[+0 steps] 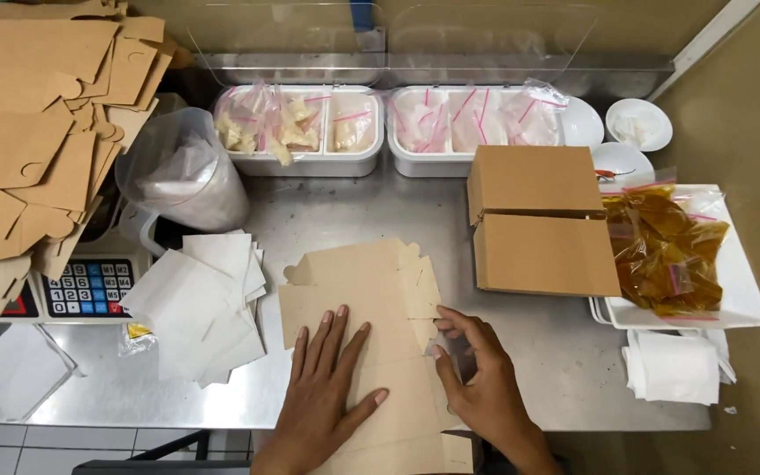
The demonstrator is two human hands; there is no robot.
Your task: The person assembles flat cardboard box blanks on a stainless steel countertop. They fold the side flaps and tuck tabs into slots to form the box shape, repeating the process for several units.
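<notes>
1. A flat, unfolded brown cardboard box blank point(371, 325) lies on the steel table point(538, 352), near the front edge and straight before the person; its lower end runs over that edge.
2. The left hand point(323, 387) lies palm down on the blank, fingers spread and flat, pressing it to the table.
3. The right hand point(477, 374) sits at the blank's right edge, fingers curled, thumb and fingertips pinching a side flap.
4. Just left of the blank lies a loose pile of white paper sheets point(200, 303), overlapping one another.
5. Behind that pile are a digital scale point(90, 286) with a keypad and a clear plastic tub point(182, 171) lined with a bag.
6. A tall stack of flat cardboard blanks point(37, 132) fills the far left.
7. To the right of the blank stand two folded brown boxes point(543, 229), touching each other.
8. Beside them a white tray point(741, 290) holds small bags of brown sauce point(666, 251); a folded white cloth point(672, 368) lies in front of it.
9. At the back, two white bins point(389, 132) hold small clear zip bags, with white bowls point(637, 123) at their right.
</notes>
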